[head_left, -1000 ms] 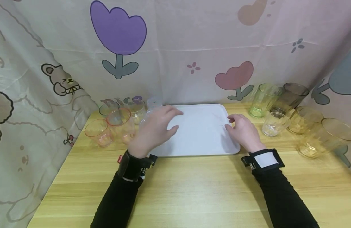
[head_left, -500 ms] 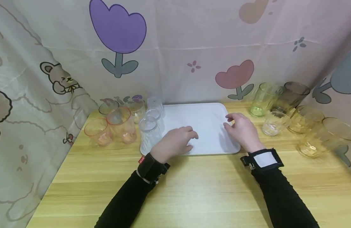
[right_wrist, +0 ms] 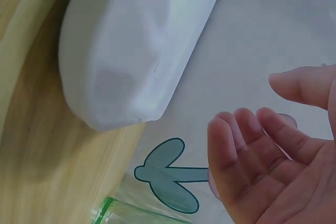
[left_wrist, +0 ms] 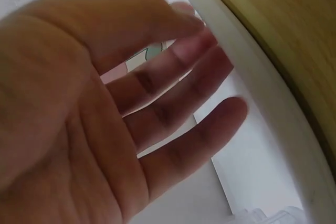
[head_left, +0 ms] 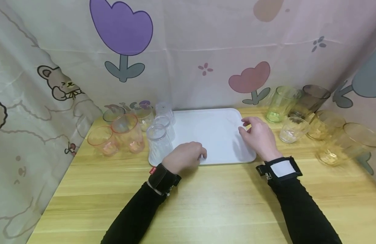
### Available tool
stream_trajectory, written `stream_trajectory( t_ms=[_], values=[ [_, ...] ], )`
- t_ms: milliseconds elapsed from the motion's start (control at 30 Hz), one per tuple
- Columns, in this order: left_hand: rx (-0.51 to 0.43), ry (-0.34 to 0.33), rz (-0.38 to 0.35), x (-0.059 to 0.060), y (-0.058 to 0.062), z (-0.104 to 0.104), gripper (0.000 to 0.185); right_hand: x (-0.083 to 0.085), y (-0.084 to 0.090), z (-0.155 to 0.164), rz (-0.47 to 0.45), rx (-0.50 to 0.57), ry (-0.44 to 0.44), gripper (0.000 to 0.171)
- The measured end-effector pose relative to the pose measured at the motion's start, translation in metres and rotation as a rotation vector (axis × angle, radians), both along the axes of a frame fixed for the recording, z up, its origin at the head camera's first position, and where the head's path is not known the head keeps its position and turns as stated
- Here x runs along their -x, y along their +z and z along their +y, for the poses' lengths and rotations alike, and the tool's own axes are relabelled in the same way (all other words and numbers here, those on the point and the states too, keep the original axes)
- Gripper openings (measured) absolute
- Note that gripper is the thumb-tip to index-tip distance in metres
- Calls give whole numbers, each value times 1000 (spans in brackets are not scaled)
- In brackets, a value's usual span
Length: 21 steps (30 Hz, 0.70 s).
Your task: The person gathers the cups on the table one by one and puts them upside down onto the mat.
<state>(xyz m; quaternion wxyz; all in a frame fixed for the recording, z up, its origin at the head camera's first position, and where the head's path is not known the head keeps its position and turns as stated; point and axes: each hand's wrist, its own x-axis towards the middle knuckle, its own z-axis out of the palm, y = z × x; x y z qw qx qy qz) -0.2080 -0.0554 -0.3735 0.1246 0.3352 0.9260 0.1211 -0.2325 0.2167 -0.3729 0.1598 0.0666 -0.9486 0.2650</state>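
Observation:
A white rectangular tray point(head_left: 212, 135) lies on the wooden table. Along its left end stand three clear glasses point(head_left: 159, 140), upside down in a row. My left hand point(head_left: 184, 156) is over the tray's front edge, right of the nearest clear glass. In the left wrist view its bent fingers point(left_wrist: 178, 150) and thumb overlap the tray rim, with nothing held between them. My right hand point(head_left: 258, 137) hovers by the tray's right end, fingers loosely bent and thumb apart. The right wrist view shows nothing in its palm.
Left of the tray stand two pinkish-orange glasses point(head_left: 128, 135), a dark-rimmed glass point(head_left: 113, 117) and a pale yellow one point(head_left: 144, 118). At the right are a green glass point(head_left: 280, 105), a grey glass point(head_left: 311, 100), a small clear glass point(head_left: 293, 130) and two amber glasses point(head_left: 348, 145). A printed curtain hangs behind.
My left hand has moved from over the clear glasses, right and toward me, to the tray's front edge, and its fingers have bent further. The right hand stays almost still.

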Motion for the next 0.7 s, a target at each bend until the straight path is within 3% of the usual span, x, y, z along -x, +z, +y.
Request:
stream_trajectory(
  t_ms=[200,700],
  values=[
    [-22,-22,-96,1,-3,2,22,-1,4,2,29,46,-40,37],
    [-22,-14,-96,-1,-3,4,21,0,16,19,209,277,-193,47]
  ],
)
